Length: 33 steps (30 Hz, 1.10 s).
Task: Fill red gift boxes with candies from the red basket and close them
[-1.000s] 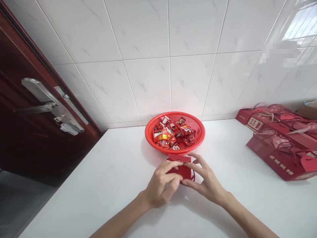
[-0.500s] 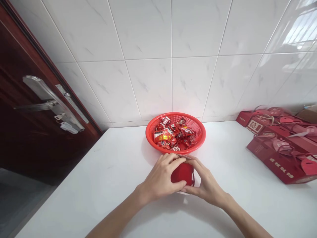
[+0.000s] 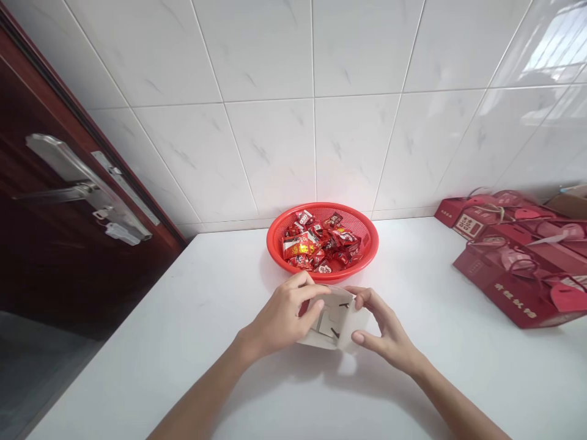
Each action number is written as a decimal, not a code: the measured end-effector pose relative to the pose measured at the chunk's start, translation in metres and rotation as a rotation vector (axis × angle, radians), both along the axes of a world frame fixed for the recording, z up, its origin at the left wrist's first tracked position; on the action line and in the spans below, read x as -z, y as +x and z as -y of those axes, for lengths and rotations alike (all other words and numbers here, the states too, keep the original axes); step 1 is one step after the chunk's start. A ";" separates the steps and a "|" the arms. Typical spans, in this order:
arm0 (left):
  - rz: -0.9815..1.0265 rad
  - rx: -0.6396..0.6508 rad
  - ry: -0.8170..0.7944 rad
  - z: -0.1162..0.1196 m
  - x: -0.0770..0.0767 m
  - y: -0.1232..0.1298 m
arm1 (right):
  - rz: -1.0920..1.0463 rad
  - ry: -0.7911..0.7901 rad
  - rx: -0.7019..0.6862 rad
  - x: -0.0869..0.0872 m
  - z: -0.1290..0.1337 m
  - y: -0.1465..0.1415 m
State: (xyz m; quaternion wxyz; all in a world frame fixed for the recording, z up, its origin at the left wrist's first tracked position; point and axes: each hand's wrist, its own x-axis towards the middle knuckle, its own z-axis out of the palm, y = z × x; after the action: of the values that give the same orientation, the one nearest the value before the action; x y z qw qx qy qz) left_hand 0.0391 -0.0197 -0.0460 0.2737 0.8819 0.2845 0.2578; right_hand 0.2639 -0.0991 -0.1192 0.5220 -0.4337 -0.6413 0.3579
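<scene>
A small cardboard gift box (image 3: pixel 334 316), red outside and white inside, is tipped so that its open inside faces me. Two dark cord ends show within it. My left hand (image 3: pixel 287 311) grips the box's left side, fingers over the upper edge and thumb across the opening. On the other side, my right hand (image 3: pixel 383 330) holds the white right-hand panel, with thumb at the front and fingers at the back corner. Just behind the box stands a red plastic basket (image 3: pixel 272 252) with several red-wrapped sweets (image 3: pixel 321 244) inside.
Several dark-red gift boxes (image 3: pixel 518 287) with ribbons and handles crowd the right side of the white table (image 3: pixel 183 342). Along the back runs a tiled wall (image 3: pixel 270 153). A brown door (image 3: pixel 41 244) with a metal handle is at the left.
The box has turned from showing its red outside to showing its white, open inside. My right hand has shifted slightly right, its thumb now apart from the left thumb.
</scene>
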 end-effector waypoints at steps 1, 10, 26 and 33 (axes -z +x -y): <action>0.004 0.006 -0.025 0.000 -0.002 -0.001 | -0.001 -0.009 0.003 0.000 0.000 0.000; -0.001 0.057 -0.337 -0.033 -0.005 -0.023 | -0.025 -0.087 0.029 0.003 -0.003 0.006; -0.317 0.035 -0.267 -0.026 -0.007 -0.024 | 0.059 -0.113 0.046 0.003 -0.003 0.005; -0.432 0.033 -0.310 -0.014 -0.014 -0.025 | 0.066 -0.141 0.056 0.006 -0.002 0.004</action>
State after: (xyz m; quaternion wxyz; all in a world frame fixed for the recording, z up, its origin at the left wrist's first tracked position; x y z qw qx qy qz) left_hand 0.0138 -0.0052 -0.0319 0.3425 0.8686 0.3579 0.0126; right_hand 0.2676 -0.0972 -0.1251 0.4788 -0.4987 -0.6190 0.3727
